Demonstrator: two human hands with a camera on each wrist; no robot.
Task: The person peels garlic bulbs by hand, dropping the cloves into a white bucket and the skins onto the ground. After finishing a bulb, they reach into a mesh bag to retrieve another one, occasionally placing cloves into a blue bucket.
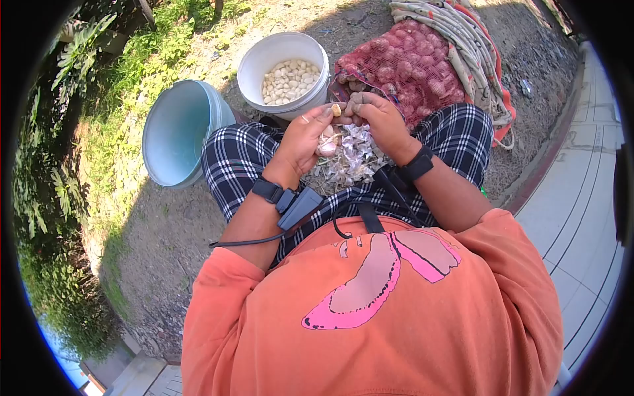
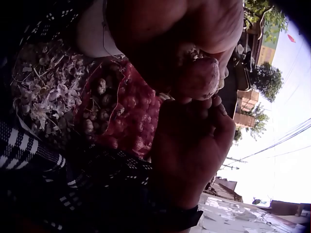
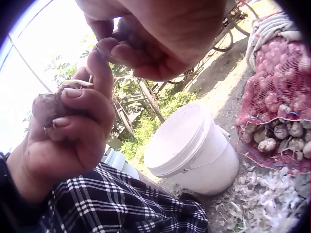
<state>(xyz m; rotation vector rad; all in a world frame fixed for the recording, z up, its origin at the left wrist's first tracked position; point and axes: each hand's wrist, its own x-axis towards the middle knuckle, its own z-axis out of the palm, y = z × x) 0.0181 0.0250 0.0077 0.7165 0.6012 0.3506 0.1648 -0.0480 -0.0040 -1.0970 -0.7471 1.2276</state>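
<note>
In the head view my left hand holds a partly broken garlic bulb against its palm and lower fingers. Its thumb and forefinger pinch a yellowish garlic clove. My right hand meets it there, fingers curled and fingertips right at the clove. The left wrist view shows the pinkish bulb up close, in shadow, with the right hand just below it. From the right wrist, the right hand is above the left hand, and their fingertips meet.
Papery garlic skins lie between the legs. A white bucket of peeled cloves stands ahead, beside a bluish bucket on the left. Ahead right lies a red mesh sack of garlic bulbs, with whitish folded sacking at its far end.
</note>
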